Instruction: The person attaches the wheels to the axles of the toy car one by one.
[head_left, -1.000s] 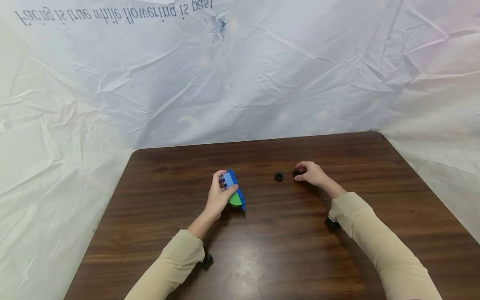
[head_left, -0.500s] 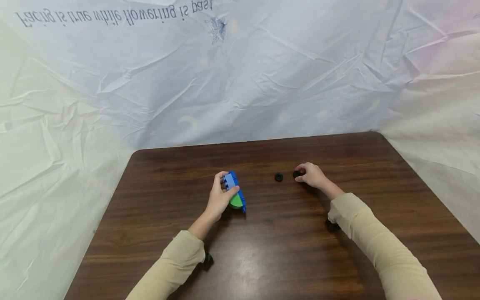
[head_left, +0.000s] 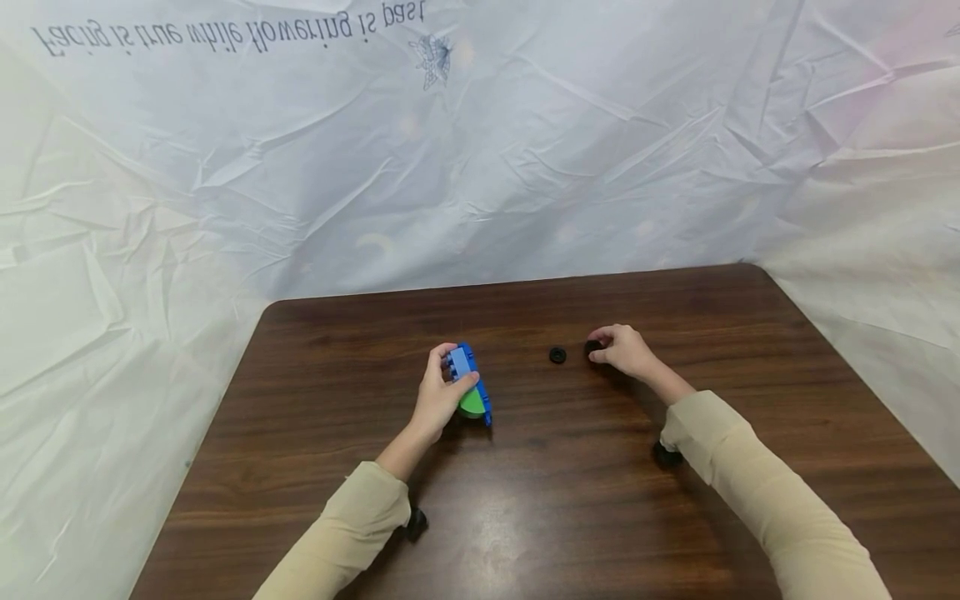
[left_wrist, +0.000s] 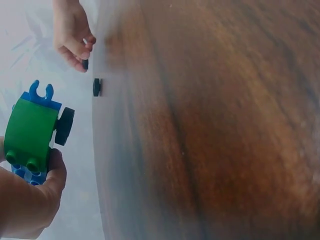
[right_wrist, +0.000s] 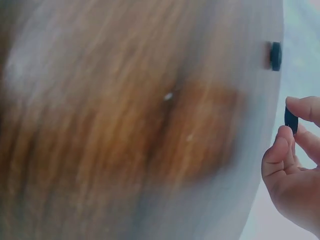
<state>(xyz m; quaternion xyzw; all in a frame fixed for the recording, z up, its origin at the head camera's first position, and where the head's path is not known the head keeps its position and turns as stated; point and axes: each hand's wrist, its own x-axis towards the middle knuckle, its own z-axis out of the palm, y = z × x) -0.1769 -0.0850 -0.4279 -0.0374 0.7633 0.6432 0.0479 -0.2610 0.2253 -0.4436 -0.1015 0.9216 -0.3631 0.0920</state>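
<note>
My left hand [head_left: 438,398] grips a toy vehicle built of blue and green blocks [head_left: 472,402], tilted on its side above the table. In the left wrist view, a black wheel [left_wrist: 64,126] sits on one side of the vehicle [left_wrist: 31,126], and a blue clip stands at its end. My right hand [head_left: 626,350] pinches a small black wheel [right_wrist: 291,120] between thumb and fingers, over the far right half of the table. Another black wheel [head_left: 557,355] lies on the tabletop just left of that hand.
The brown wooden table [head_left: 540,483] has rounded far corners. A pale wrinkled cloth [head_left: 480,167] with printed lettering hangs behind it and at both sides. A black wrist device [head_left: 415,523] shows under the left sleeve, another [head_left: 666,455] under the right.
The left hand and the toy vehicle have shifted very slightly toward me. My right hand stays in nearly the same spot, and the wheel in its fingers has turned a little.
</note>
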